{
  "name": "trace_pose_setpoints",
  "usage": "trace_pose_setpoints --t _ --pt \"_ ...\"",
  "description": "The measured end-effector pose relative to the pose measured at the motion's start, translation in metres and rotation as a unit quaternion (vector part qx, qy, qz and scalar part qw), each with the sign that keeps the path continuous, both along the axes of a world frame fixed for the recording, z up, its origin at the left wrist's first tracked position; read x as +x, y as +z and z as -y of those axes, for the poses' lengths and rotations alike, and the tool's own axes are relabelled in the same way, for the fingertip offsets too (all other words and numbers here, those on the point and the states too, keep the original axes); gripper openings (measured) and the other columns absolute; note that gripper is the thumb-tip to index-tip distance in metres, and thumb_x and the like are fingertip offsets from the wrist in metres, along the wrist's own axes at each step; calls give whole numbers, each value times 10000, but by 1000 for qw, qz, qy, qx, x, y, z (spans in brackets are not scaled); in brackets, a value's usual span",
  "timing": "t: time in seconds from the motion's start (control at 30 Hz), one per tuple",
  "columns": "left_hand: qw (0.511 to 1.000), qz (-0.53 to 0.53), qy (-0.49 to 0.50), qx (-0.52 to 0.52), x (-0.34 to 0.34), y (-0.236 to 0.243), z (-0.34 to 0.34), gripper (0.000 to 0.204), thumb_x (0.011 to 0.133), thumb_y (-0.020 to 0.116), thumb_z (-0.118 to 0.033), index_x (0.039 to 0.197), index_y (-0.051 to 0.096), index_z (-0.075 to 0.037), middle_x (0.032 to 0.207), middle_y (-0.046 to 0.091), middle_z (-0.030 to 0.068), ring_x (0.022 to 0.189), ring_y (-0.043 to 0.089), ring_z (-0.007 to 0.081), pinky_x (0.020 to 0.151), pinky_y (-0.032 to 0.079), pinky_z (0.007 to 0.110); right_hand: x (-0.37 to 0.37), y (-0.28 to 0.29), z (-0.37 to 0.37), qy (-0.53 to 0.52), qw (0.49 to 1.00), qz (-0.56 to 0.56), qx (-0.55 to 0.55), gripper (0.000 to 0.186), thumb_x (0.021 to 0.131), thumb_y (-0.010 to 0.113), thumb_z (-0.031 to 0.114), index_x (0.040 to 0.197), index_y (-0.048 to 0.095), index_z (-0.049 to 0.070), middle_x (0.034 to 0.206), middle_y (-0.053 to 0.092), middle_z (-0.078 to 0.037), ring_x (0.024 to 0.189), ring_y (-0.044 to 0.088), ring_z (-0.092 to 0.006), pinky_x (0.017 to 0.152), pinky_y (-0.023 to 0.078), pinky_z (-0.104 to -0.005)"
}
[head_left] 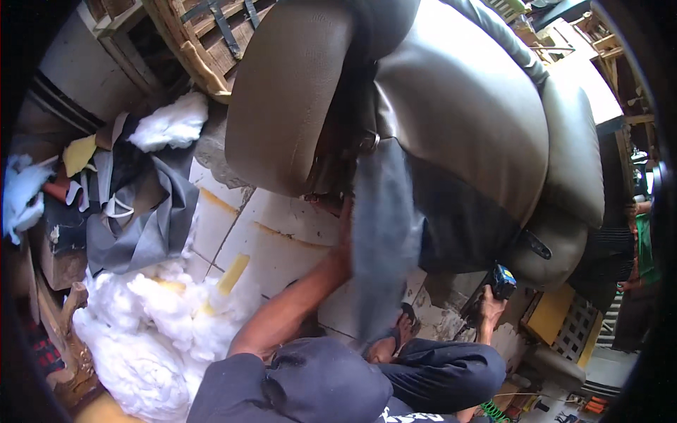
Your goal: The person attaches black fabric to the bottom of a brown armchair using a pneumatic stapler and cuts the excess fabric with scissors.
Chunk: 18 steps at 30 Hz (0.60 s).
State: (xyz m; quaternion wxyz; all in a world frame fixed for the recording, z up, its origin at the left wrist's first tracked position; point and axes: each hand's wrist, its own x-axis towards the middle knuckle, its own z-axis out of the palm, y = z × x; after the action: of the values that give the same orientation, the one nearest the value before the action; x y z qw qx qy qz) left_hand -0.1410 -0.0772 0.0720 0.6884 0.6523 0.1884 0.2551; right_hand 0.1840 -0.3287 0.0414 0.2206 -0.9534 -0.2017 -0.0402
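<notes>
A brown leather-covered sofa (465, 106) lies tipped in front of me, with a rounded padded arm (282, 99) on its left. A loose grey-black flap of covering (384, 233) hangs from it, its lower part blurred. My left forearm (300, 307) reaches up to the gap beside the padded arm. The flap and the sofa hide most of that hand, so its fingers cannot be made out. On the right, low beside the sofa, my right hand (491, 304) is closed round a black power tool with a blue end (502, 280).
White stuffing (144, 352) is heaped on the tiled floor at the left, with grey covering scraps (144, 218) behind it. A wooden frame with dark straps (218, 35) stands at the back left. A green coiled hose (493, 410) and a yellow panel (553, 314) are at the right.
</notes>
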Motion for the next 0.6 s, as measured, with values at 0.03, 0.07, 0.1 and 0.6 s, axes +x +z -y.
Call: trace_pose_setpoints --t 0.03,0.07,0.1,0.6 --pt "1000 2 4 -14 -5 -1 1 488 1023 495 -379 1176 560 80 1189 598 225 1131 561 324 977 444 435 -1 -2 -1 3 1000 5 7 453 775 716 374 1008 703 -15 877 728 -149 836 685 -303 806 514 -434" --pt "1000 1 2 -29 -9 -3 3 483 1024 495 -376 1182 557 77 1192 597 222 1135 559 320 979 443 432 -2 -4 -1 7 1000 10 14 441 775 715 369 986 697 -17 844 719 -138 806 681 -291 783 515 -433" --pt "999 0 4 -49 -13 -6 7 479 1024 495 -372 1188 554 74 1196 596 219 1138 557 316 981 442 430 -3 -6 0 10 1000 16 21 429 775 713 364 964 691 -20 811 710 -127 775 678 -279 759 517 -432" --pt "929 90 -21 -358 -51 -54 41 432 1034 497 -320 1278 512 36 1248 575 178 1191 527 255 1012 433 390 3 2 -9 -20 995 -67 -70 560 769 791 348 1158 654 -30 1078 709 -232 999 677 -357 892 512 -431"
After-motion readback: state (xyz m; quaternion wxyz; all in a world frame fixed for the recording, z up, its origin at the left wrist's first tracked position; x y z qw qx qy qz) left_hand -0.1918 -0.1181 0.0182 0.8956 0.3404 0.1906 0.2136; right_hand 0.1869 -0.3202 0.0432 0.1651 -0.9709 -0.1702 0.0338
